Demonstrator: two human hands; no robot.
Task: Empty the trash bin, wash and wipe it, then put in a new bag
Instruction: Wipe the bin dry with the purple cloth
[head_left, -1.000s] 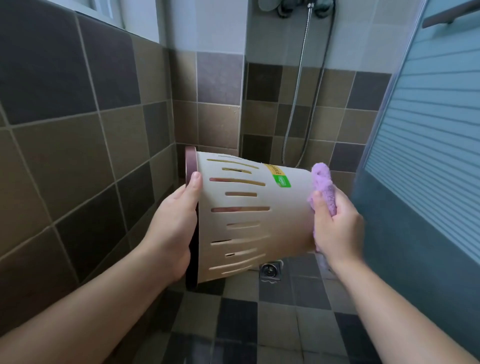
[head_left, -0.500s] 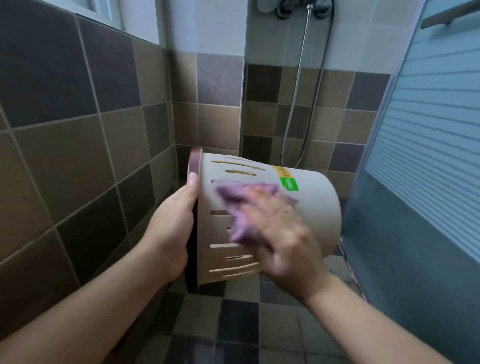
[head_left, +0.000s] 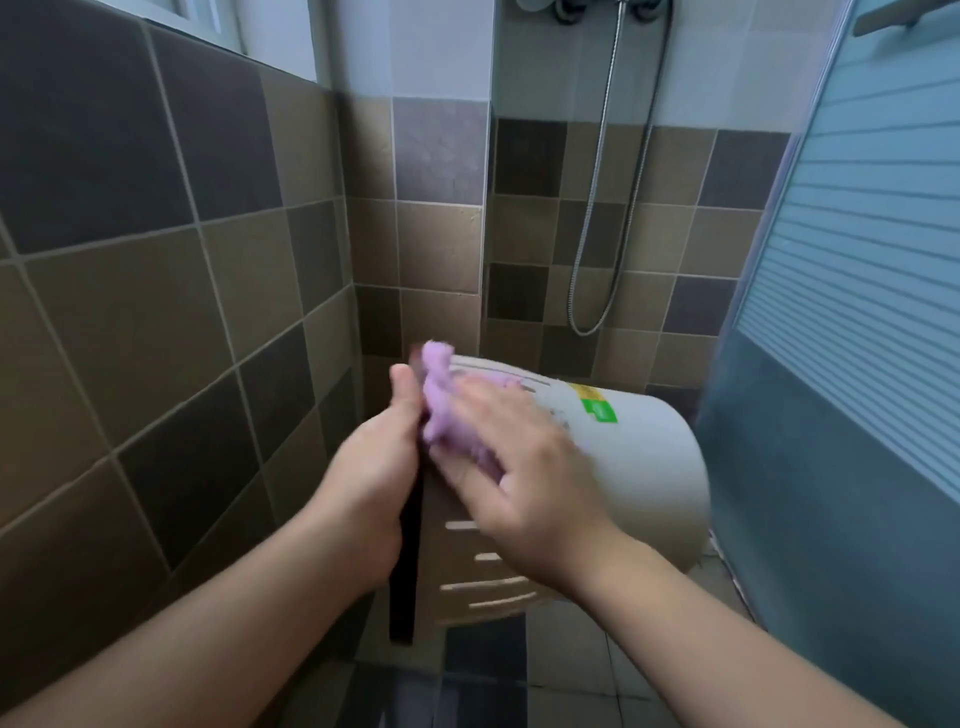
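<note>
A beige plastic trash bin (head_left: 639, 467), smooth-walled and tapering toward its closed base, is held on its side in the air above the tiled shower floor (head_left: 566, 670), its open mouth turned toward the left wall and its round base toward the frosted glass door (head_left: 857, 260) on the right. Narrow horizontal slots cut through its wall show below the hands, and a yellow and green sticker (head_left: 597, 402) sits on the upper side near the base. A dark rim band (head_left: 408, 571) circles the mouth. The left hand (head_left: 374, 483) grips this rim, thumb up along the edge, fingers curled round it and hidden inside. The right hand (head_left: 519, 467) lies flat over the bin's wall near the mouth, fingers together and pressed on a fluffy purple cloth (head_left: 447, 415), which bunches up just beside the left thumb; the hand is blurred. The walls are matte square tiles in brown, tan and dark grey with pale grout. A ribbed metal shower hose (head_left: 602, 208) hangs in a loop against the back wall beyond the bin.
</note>
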